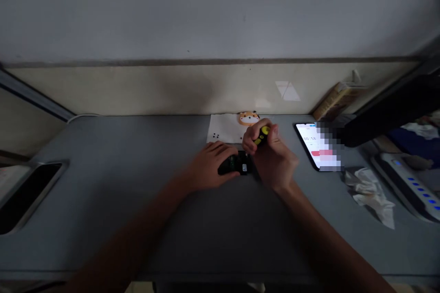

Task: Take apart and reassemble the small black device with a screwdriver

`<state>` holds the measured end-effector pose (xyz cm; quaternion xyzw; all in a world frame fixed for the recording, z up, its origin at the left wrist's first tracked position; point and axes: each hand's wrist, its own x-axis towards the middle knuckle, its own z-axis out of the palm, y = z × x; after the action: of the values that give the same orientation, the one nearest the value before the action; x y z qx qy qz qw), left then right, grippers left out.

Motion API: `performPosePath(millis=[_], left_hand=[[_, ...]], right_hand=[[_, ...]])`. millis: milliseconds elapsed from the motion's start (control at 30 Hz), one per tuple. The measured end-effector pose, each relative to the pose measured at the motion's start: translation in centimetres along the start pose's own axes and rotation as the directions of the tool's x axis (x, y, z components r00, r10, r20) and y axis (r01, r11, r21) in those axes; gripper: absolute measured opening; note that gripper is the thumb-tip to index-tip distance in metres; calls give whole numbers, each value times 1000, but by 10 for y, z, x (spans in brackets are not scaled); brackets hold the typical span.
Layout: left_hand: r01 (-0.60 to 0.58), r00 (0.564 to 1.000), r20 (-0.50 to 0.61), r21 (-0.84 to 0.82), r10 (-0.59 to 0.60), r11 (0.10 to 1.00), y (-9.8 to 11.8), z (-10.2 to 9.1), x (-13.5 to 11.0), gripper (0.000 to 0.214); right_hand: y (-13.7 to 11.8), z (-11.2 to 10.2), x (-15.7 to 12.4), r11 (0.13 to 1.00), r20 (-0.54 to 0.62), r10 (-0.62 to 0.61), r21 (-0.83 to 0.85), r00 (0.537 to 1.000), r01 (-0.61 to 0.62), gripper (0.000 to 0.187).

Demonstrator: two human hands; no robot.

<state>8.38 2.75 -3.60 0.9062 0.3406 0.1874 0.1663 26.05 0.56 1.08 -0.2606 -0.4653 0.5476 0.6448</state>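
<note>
My left hand [216,165] is curved over a small black device [244,167] on the desk, with fingers along its far side and the thumb along its near side. A small pale label shows on the device's right part; my fingers hide the rest. My right hand [271,155] is wrapped round the black and yellow handle of a screwdriver [263,135], just above the device's right end. The tool's tip cannot be made out. Behind both hands lies a white sheet [223,124] bearing several small black dots, perhaps screws [216,135]. An orange and white animal-faced item [249,118] rests on it.
A phone [311,146] with a lit timer lies to the right. Crumpled tissue [371,194] and a power strip-like device with blue lights [409,185] are beyond it. A box [338,100] leans by the wall. On the left lies a dark-screened tablet [29,197].
</note>
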Motion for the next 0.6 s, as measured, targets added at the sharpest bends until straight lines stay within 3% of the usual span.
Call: performPosePath(millis=[600], left_hand=[[32, 999, 15, 31, -32, 999, 2, -2, 0, 56]], right_hand=[[4, 2, -1, 999, 5, 8, 46, 1000, -8, 40]])
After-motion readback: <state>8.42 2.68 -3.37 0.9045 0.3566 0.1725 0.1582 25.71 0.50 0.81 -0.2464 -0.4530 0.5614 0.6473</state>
